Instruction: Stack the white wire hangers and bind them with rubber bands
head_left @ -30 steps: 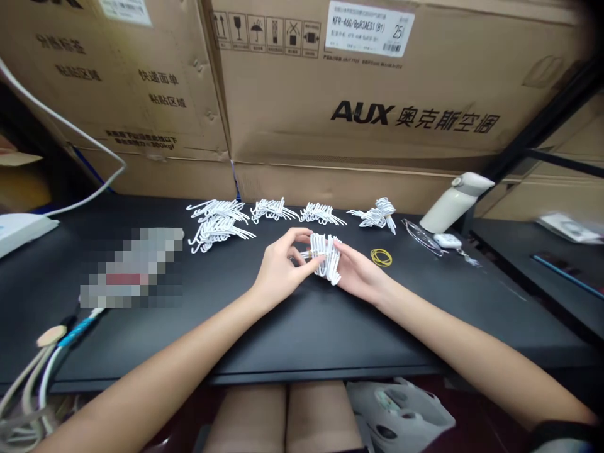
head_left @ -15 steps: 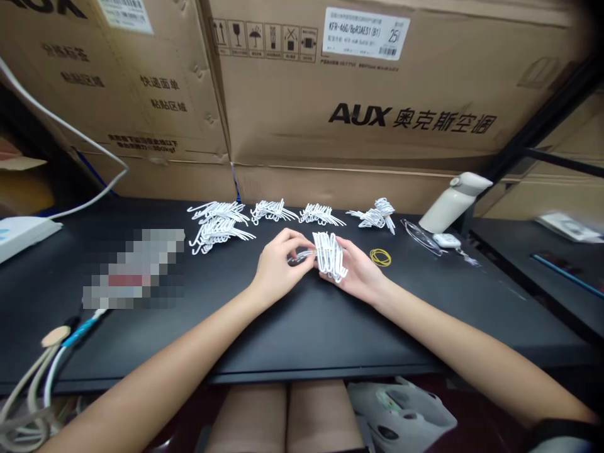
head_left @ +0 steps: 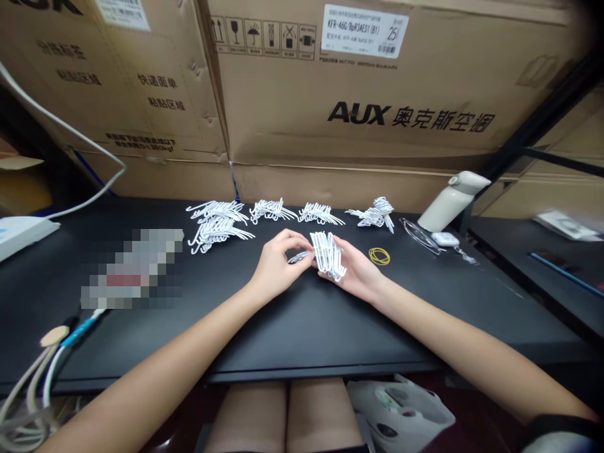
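Observation:
A bundle of white wire hooks [head_left: 329, 255] is held over the table, bent ends toward the lower right and thin tails sticking out left. My right hand [head_left: 356, 267] wraps round it from behind and the right. With thumb and fingertips pinched, my left hand [head_left: 280, 261] grips the bundle's left edge, where a thin yellowish band seems to cross; the fingertips partly hide it. Yellow rubber bands [head_left: 379, 256] lie to the right of my right hand. Behind my hands is a banded bundle of white hooks [head_left: 375, 215].
Loose piles of white hooks [head_left: 217, 226] lie along the back of the black table [head_left: 302, 340]. At right are a white bottle [head_left: 450, 201], glasses [head_left: 419, 236] and a small white case [head_left: 445, 240]. A blurred-out device [head_left: 136, 267] with cables lies left. Cardboard boxes [head_left: 283, 138] stand behind.
Both hands keep nearly the same place and grip on the hooks. The whole view has shifted very slightly.

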A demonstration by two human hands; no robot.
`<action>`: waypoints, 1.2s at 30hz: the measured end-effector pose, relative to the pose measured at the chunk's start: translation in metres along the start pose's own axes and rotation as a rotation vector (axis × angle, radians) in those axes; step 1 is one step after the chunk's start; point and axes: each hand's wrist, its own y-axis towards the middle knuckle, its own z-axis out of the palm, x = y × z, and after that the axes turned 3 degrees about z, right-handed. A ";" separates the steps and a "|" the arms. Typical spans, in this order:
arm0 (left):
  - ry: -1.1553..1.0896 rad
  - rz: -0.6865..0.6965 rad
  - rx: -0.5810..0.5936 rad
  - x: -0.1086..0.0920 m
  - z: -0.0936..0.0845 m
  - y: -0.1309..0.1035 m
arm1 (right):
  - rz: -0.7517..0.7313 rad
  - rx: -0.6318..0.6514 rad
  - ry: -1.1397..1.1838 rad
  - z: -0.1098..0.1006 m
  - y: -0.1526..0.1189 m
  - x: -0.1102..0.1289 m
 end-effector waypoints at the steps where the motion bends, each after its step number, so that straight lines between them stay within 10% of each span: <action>1: -0.034 -0.037 0.003 0.000 0.000 0.001 | -0.001 -0.007 -0.010 0.000 0.000 0.000; 8: -0.456 -0.408 -0.182 0.002 -0.006 0.010 | -0.182 -0.099 -0.136 -0.001 -0.002 0.011; 13: -0.508 -0.478 -0.209 0.010 -0.008 0.012 | -0.593 -0.282 -0.227 -0.021 0.012 0.043; 20: -0.508 -0.456 -0.216 0.015 -0.012 0.015 | -1.178 -0.897 -0.966 -0.096 0.024 0.093; 24: -0.499 -0.465 -0.196 0.018 -0.012 0.017 | -1.098 -1.106 -1.352 -0.122 0.011 0.108; 30: -0.478 -0.466 -0.204 0.024 -0.014 0.018 | -0.791 -1.036 -1.464 -0.123 0.010 0.099; 36: -0.447 -0.454 -0.179 0.026 -0.012 0.018 | -0.789 -0.933 -1.379 -0.117 0.015 0.087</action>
